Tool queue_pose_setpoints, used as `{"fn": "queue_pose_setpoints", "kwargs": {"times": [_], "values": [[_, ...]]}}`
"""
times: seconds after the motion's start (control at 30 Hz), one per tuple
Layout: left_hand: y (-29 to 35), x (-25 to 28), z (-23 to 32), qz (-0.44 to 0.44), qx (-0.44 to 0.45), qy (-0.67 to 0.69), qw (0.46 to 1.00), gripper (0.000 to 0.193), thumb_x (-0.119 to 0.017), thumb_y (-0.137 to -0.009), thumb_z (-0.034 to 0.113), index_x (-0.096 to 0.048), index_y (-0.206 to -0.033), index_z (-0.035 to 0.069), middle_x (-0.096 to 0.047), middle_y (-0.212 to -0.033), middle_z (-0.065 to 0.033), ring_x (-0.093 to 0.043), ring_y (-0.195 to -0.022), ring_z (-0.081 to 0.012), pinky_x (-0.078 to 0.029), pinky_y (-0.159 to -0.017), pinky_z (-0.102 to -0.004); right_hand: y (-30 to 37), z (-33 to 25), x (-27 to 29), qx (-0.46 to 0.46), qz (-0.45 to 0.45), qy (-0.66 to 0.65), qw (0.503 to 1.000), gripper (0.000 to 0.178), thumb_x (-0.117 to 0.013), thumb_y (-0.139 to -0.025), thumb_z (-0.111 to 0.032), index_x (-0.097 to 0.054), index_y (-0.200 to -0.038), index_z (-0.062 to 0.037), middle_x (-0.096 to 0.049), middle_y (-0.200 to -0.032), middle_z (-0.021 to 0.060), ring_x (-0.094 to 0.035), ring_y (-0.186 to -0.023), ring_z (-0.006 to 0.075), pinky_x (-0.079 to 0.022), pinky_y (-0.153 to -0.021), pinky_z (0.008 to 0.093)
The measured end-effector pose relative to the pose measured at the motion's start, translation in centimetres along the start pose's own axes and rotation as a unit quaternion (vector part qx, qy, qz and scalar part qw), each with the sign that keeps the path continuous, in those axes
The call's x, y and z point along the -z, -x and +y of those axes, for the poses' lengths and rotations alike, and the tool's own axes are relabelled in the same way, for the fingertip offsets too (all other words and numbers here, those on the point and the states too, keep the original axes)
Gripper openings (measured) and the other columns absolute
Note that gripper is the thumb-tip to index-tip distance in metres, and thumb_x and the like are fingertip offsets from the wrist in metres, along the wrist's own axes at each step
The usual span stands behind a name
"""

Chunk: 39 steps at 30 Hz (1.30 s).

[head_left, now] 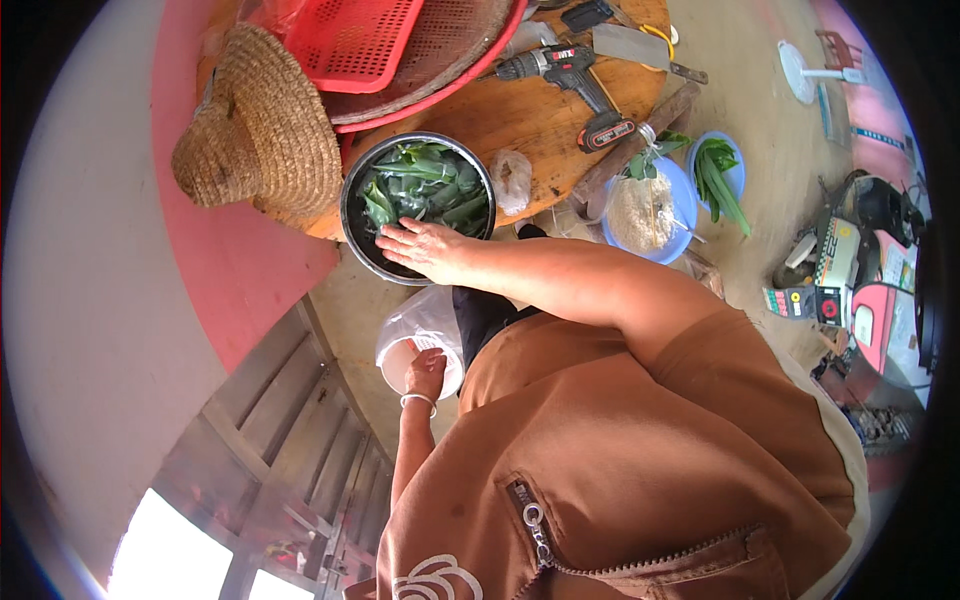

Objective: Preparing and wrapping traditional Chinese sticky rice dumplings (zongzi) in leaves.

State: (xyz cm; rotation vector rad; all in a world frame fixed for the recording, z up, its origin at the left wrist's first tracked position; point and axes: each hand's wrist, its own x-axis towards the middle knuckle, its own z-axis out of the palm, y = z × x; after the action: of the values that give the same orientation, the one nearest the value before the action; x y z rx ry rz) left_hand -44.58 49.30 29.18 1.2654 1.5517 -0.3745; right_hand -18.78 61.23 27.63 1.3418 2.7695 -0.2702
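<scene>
My right hand [425,250] lies palm down over the near rim of a dark, silver-edged basin [487,178], its fingers stretched out and slightly spread. Wet-looking green leaves [420,180] fill the basin, and my fingertips touch or hover just over their near edge. Lower down, my left hand [427,373], with a pale bangle on the wrist, reaches into the mouth of a white bucket [453,380] lined with a clear plastic bag [400,318]. Its fingers are curled near a small white slotted piece; what they grip is hard to make out.
A straw hat [255,125], a red basket [355,45], a cordless drill [575,85] and a cleaver [635,47] lie on the wooden table [450,112]. To the right are a blue basin [683,200] with white grainy contents and a bowl of green leaves [718,180].
</scene>
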Motion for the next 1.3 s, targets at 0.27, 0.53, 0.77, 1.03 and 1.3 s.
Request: {"fn": "queue_pose_setpoints", "kwargs": {"times": [0.27, 0.53, 0.77, 1.03, 1.3], "values": [[-1.0, -1.0, -4.8, 0.103, -0.037, -0.064, 0.992, 0.022, -0.063, -0.086, 0.032, -0.074, -0.098, 0.017, -0.071, -0.098, -0.0156, -0.067, -0.096, -0.0334, -0.053, -0.085, -0.0426, 4.8, -0.5, 6.0, 0.007, 0.05, -0.173, 0.984, 0.042, -0.045, -0.091, -0.016, -0.051, -0.129, 0.0001, -0.051, -0.134, 0.0139, -0.044, -0.13, 0.0267, -0.029, -0.113, 0.0449], [-0.1, 5.5, 13.1, 0.349, -0.379, -0.119, 0.849, 0.011, -0.061, -0.081, 0.01, -0.065, -0.091, 0.01, -0.061, -0.087, -0.009, -0.059, -0.086, -0.0303, -0.044, -0.078, -0.0422, 10.8, 1.5, 6.1, -0.1, 0.065, -0.154, 0.981, 0.031, -0.049, -0.089, -0.013, -0.06, -0.115, -0.0009, -0.059, -0.122, 0.0138, -0.052, -0.119, 0.0295, -0.034, -0.108, 0.0465], [-5.0, 6.8, 16.1, 0.146, -0.314, -0.473, 0.81, 0.024, -0.052, -0.093, 0.027, -0.071, -0.092, 0.013, -0.067, -0.097, -0.0064, -0.056, -0.105, -0.0253, -0.033, -0.103, -0.0446, 7.4, -0.2, 5.4, -0.106, -0.096, -0.092, 0.985, 0.031, -0.059, -0.083, -0.016, -0.062, -0.111, -0.0016, -0.06, -0.109, 0.0097, -0.053, -0.113, 0.0271, -0.034, -0.106, 0.0468], [-5.3, 8.6, 16.0, 0.137, -0.355, -0.354, 0.854, 0.031, -0.058, -0.09, 0.032, -0.067, -0.109, 0.009, -0.06, -0.12, -0.0097, -0.049, -0.119, -0.0275, -0.027, -0.111, -0.0448, 8.0, -0.4, 6.3, -0.138, -0.062, -0.138, 0.979, 0.021, -0.058, -0.082, -0.015, -0.065, -0.1, -0.006, -0.062, -0.1, 0.0058, -0.058, -0.103, 0.0263, -0.044, -0.091, 0.04], [-7.0, 7.2, 17.8, 0.172, -0.307, -0.391, 0.85, 0.082, -0.072, -0.081, 0.036, -0.033, -0.144, -0.001, -0.023, -0.155, -0.0167, -0.024, -0.143, -0.0332, -0.023, -0.117, -0.0432, 6.5, -1.0, 4.4, -0.171, -0.046, -0.15, 0.973, 0.018, -0.061, -0.083, -0.023, -0.067, -0.085, -0.006, -0.069, -0.087, 0.0137, -0.063, -0.094, 0.0289, -0.043, -0.092, 0.0424]]}}
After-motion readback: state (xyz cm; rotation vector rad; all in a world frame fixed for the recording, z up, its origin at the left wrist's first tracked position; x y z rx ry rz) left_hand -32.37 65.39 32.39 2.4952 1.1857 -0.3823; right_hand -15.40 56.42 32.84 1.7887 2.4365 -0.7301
